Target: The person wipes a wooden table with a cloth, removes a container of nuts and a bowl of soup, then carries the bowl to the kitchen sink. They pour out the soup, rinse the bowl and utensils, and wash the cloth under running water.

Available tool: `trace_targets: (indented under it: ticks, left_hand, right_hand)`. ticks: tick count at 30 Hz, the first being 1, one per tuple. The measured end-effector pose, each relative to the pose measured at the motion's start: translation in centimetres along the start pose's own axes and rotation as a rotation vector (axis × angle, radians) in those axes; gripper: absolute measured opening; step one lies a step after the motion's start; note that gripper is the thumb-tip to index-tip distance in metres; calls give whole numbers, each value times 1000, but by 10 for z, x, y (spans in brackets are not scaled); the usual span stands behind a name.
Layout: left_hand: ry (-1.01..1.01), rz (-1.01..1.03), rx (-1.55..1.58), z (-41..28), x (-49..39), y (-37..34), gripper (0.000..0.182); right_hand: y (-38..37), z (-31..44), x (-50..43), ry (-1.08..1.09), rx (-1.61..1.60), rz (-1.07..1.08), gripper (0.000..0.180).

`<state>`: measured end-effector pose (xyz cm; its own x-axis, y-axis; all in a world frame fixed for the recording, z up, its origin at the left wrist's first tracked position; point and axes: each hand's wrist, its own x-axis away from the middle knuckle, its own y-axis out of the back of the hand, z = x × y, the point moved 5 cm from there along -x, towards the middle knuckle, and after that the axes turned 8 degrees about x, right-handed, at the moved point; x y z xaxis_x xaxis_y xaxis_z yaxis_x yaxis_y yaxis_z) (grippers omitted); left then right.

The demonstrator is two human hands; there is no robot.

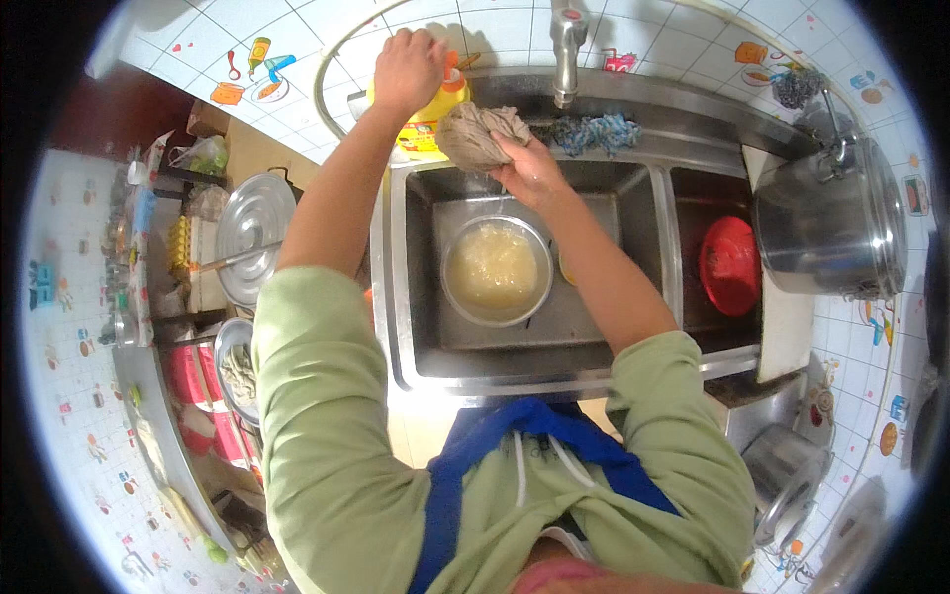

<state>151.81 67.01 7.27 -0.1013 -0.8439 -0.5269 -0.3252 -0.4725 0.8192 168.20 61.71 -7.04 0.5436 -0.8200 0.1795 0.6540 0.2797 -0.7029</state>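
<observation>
My right hand (529, 169) grips a crumpled beige cloth (479, 136) above the back edge of the steel sink (475, 341). My left hand (410, 68) is raised at the yellow detergent bottle (423, 132) with orange parts at its top. Its fingers curl away from view, so what they hold is hidden. In the left basin stands a round metal bowl (445, 286) with cloudy, pale yellow, frothy liquid (493, 263). Part of a yellow object (567, 266) shows beside the bowl, mostly behind my right forearm.
A faucet (568, 59) hangs over the back rim, near a blue-and-white mesh scrubber (597, 134). The smaller basin holds a red bowl (731, 266). A large steel pot (827, 223) stands at right. Leftward are a metal lid (256, 215) and a basin with cloth (239, 375).
</observation>
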Motion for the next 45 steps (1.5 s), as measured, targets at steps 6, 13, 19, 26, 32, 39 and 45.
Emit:
trace_targets:
  ticks: [6,13,19,26,32,39,45]
  left_hand:
    - [193,620,-147,8,-23,-49,31]
    - [231,616,-194,1,-19,-37,35]
    - [274,690,-184,-1,-16,-50,37]
    - [244,-60,250,3,52,-16,42]
    - [935,47,1361,-63,204,-96,32]
    - [404,93,532,-159,194,-107,18]
    - [580,157,796,-183,227,-166,24]
  right_hand:
    - [-26,9,-16,98,-76,-31,30]
    - [-33,11,-7,46,-141,-98,29]
    - [-37,5,-11,38,-165,-62,29]
    - [-28,7,23,101,4,10,30]
    - [37,-50,62,-195,-314,-300,38]
    - [92,-86,99,-29,109,-355,30]
    - [126,-83,123,-234,-114,-531,31]
